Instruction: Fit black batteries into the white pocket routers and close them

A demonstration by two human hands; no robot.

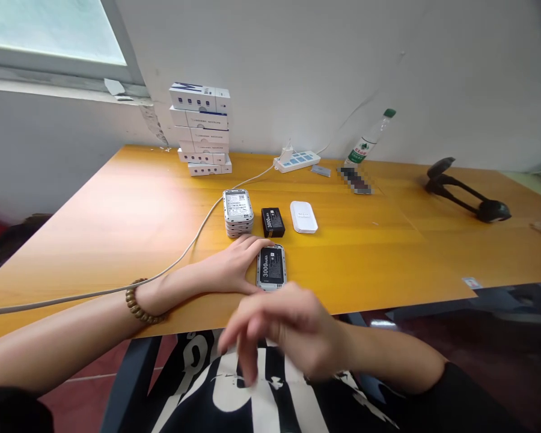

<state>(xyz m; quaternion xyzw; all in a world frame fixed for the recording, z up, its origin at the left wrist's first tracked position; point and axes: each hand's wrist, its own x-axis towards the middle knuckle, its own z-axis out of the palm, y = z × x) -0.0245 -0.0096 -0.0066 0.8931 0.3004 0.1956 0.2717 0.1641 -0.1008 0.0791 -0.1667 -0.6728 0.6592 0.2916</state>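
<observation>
My left hand [237, 263] rests on the table with thumb and fingers closed around the left edge and corners of a small white-framed device [272, 267]. Its back is off, and a black battery marked 3000mAh lies in it. Nearer my body, my right hand [293, 331] hangs in the air over my lap, blurred by motion. Its fingers are bent but apart, with nothing visible between them. Behind my left hand stands a stack of similar open-backed devices [238, 210]. Beside it sit a stack of black batteries [273, 222] and white back covers [303, 217].
Several white boxes [202, 129] are piled by the wall. A white cable [198, 231] runs from the power strip [297, 160] across my left forearm. Farther right are a bottle [365, 143], a blurred-out flat object [355, 180] and a black stand [466, 192].
</observation>
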